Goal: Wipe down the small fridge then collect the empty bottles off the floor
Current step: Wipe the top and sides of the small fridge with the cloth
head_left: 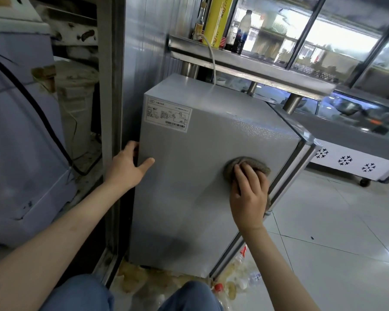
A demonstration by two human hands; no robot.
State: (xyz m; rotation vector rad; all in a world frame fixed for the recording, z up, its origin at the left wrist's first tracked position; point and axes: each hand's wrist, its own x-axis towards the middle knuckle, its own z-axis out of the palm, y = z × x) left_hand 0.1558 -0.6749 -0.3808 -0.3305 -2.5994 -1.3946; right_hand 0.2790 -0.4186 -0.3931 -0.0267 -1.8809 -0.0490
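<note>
A small grey box-shaped fridge (200,176) stands on the pale tiled floor (335,232), its back close to a metal wall panel (148,41) and its top partly under a stainless-steel shelf (245,68). A white rating label (168,113) sits at the upper left corner of the side panel facing the camera. The left hand (127,166) is open and grips the panel's rear vertical edge, thumb lying flat on the panel and fingers wrapped behind it. The right hand (248,194) presses a crumpled grey-brown cloth (247,166) flat against the same panel, near the front edge where the chrome-trimmed door (301,160) meets it; the fingers are spread over the cloth rather than closed around it. Clear empty plastic bottles (240,265), one with a red cap (218,287), lie on the floor at the fridge's bottom front corner, among yellowish stains. Knees in blue jeans (189,297) show at the bottom.
</note>
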